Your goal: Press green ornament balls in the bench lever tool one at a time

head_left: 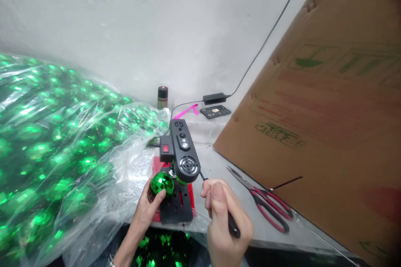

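Observation:
A shiny green faceted ball (162, 185) is in my left hand (146, 204), with the thumb across its front and the fingers behind it. It sits just left of the head of a small black bench drill press (184, 150), which has a red power switch on its side. My right hand (224, 221) is wrapped around the black-handled lever (233, 225) on the machine's right side. The drill's slotted black base (177, 212) stands on a red sheet (191, 198). The machine's head hides most of the space beneath it, where a strip of green shows.
To the left lies a large clear plastic bag (122, 175) full of green faceted balls. Red-handled scissors (266, 204) rest beside a leaning cardboard box (313, 112). Behind are a phone (215, 112), a power adapter (214, 98), a pink strip (186, 112) and a dark-capped container (162, 98).

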The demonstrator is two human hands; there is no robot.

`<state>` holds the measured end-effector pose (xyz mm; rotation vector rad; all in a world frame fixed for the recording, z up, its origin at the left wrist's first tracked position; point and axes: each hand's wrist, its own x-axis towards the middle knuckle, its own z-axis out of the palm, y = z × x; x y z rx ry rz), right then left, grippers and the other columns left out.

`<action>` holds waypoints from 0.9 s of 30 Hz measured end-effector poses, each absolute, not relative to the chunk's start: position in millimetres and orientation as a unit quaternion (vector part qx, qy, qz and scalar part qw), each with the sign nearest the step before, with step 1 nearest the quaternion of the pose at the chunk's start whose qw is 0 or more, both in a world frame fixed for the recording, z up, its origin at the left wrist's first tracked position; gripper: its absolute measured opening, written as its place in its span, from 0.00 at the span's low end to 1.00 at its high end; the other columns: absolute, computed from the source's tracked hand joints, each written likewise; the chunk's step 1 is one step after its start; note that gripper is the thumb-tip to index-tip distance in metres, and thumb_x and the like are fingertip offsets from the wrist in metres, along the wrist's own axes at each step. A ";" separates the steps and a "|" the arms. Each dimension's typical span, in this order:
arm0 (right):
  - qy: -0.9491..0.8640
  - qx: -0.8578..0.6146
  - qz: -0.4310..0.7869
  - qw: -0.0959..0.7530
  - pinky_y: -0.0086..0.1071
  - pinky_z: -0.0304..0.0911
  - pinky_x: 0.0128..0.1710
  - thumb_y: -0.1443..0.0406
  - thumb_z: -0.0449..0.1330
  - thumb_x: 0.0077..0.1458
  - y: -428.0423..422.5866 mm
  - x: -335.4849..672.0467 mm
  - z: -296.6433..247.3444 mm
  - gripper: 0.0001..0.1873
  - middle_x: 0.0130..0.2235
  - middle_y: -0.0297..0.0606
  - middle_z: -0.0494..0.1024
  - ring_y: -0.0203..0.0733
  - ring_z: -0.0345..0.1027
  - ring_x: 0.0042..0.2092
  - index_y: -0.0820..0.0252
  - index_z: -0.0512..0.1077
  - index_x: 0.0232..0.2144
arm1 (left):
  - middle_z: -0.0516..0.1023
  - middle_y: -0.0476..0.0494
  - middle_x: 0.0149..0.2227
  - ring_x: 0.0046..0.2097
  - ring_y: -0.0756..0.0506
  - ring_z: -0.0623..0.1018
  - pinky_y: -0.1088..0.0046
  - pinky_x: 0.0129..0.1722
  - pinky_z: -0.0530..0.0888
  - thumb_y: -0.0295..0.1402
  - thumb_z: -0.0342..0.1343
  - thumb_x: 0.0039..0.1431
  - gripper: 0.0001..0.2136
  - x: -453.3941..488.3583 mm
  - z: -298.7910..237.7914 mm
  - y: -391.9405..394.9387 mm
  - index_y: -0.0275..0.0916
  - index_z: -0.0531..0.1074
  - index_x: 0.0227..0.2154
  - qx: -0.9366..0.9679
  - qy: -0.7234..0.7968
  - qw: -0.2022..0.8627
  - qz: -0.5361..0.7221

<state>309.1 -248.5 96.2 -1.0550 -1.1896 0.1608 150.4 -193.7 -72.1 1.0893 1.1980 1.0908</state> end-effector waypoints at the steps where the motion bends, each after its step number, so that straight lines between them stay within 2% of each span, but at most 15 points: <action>1: -0.534 -0.472 0.069 0.698 0.31 0.55 0.25 0.68 0.54 0.76 -248.4 308.2 96.5 0.21 0.26 0.31 0.67 0.34 0.64 0.27 0.56 0.66 0.26 | 0.80 0.30 0.66 0.68 0.27 0.78 0.49 0.69 0.75 0.60 0.68 0.55 0.43 149.0 -71.7 -193.2 0.39 0.69 0.66 0.462 0.502 0.567 0.461; 4: -0.523 -0.476 0.075 0.703 0.32 0.53 0.25 0.67 0.54 0.77 -248.8 304.2 96.8 0.21 0.26 0.31 0.67 0.34 0.63 0.27 0.56 0.66 0.26 | 0.78 0.30 0.68 0.69 0.27 0.77 0.49 0.69 0.75 0.58 0.68 0.56 0.43 150.4 -72.3 -197.2 0.38 0.66 0.68 0.486 0.515 0.544 0.450; 8: -0.490 -0.491 0.094 0.714 0.32 0.54 0.26 0.65 0.53 0.78 -250.0 301.4 95.6 0.21 0.27 0.32 0.68 0.34 0.62 0.28 0.56 0.66 0.27 | 0.75 0.31 0.70 0.72 0.27 0.74 0.44 0.73 0.69 0.50 0.69 0.56 0.40 159.9 -75.3 -206.3 0.41 0.66 0.69 0.559 0.552 0.449 0.426; 14: -0.503 -0.487 0.094 0.708 0.32 0.55 0.26 0.64 0.54 0.77 -251.2 301.9 93.3 0.21 0.27 0.33 0.68 0.35 0.62 0.28 0.56 0.68 0.27 | 0.78 0.29 0.65 0.69 0.25 0.76 0.37 0.70 0.71 0.42 0.69 0.55 0.35 179.5 -85.4 -210.1 0.41 0.70 0.65 0.631 0.534 0.353 0.437; 18: -0.478 -0.493 0.099 0.720 0.32 0.57 0.28 0.64 0.54 0.77 -251.9 299.8 93.9 0.22 0.28 0.33 0.69 0.36 0.63 0.28 0.57 0.68 0.27 | 0.76 0.28 0.65 0.68 0.24 0.75 0.36 0.69 0.71 0.43 0.72 0.52 0.37 189.6 -96.2 -208.2 0.40 0.70 0.64 0.617 0.536 0.364 0.446; 22: -0.518 -0.470 0.081 0.709 0.30 0.56 0.25 0.68 0.54 0.76 -252.2 305.0 90.0 0.19 0.28 0.32 0.70 0.34 0.65 0.28 0.57 0.68 0.28 | 0.79 0.27 0.61 0.65 0.24 0.78 0.35 0.68 0.72 0.43 0.73 0.47 0.39 191.6 -102.8 -205.3 0.38 0.69 0.62 0.615 0.532 0.386 0.435; 27: -0.532 -0.441 0.040 0.722 0.29 0.58 0.26 0.73 0.53 0.74 -249.9 306.6 73.4 0.19 0.28 0.31 0.71 0.33 0.66 0.26 0.57 0.67 0.28 | 0.79 0.29 0.61 0.64 0.25 0.78 0.37 0.67 0.74 0.40 0.72 0.47 0.38 192.2 -102.5 -205.4 0.39 0.70 0.62 0.622 0.540 0.375 0.424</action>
